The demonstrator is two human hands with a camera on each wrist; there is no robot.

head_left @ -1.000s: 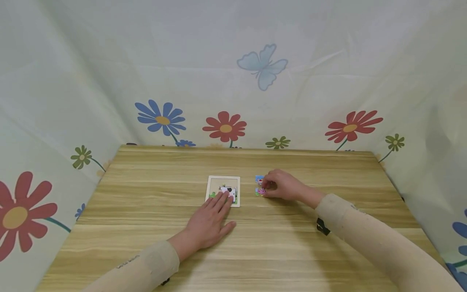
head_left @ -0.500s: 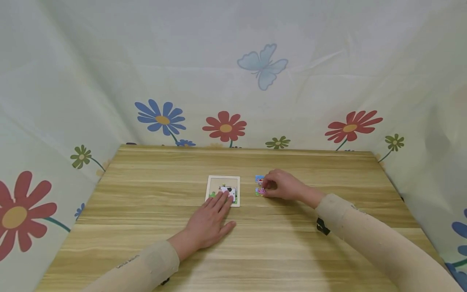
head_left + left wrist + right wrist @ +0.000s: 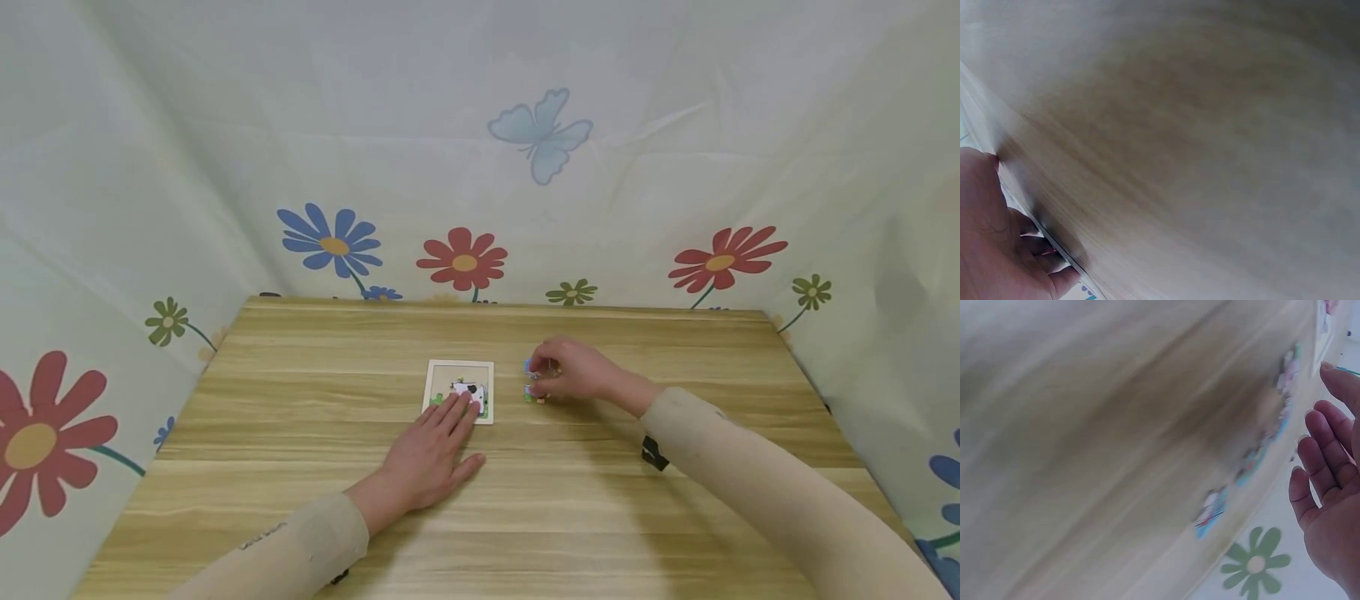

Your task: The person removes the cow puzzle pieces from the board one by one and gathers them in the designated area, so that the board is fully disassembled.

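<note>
In the head view, a square puzzle tray (image 3: 491, 375) with a pale rim lies on the wooden table. Inside it is a white puzzle piece (image 3: 479, 398) with a black patch, with green bits around it. My left hand (image 3: 423, 461) lies flat, its straight fingertips over the tray's near part and the piece. To the right, my right hand (image 3: 581, 369) hovers over loose puzzle pieces (image 3: 528, 367), hiding part of them. The right wrist view shows that hand's fingers (image 3: 1316, 459) loosely bent, with nothing visible between them and several colourful pieces (image 3: 1212, 511) on the table beyond.
The wood-grain table (image 3: 337, 350) runs back to a pale curtain (image 3: 375, 150) printed with flowers and a butterfly. More curtain hangs along the left and right sides. A black strap (image 3: 654, 453) shows under the right sleeve.
My right hand has lifted off the pink piece at the near side and shifted slightly up and left over the loose pieces, its fingers loosening. The left hand has stayed put.
</note>
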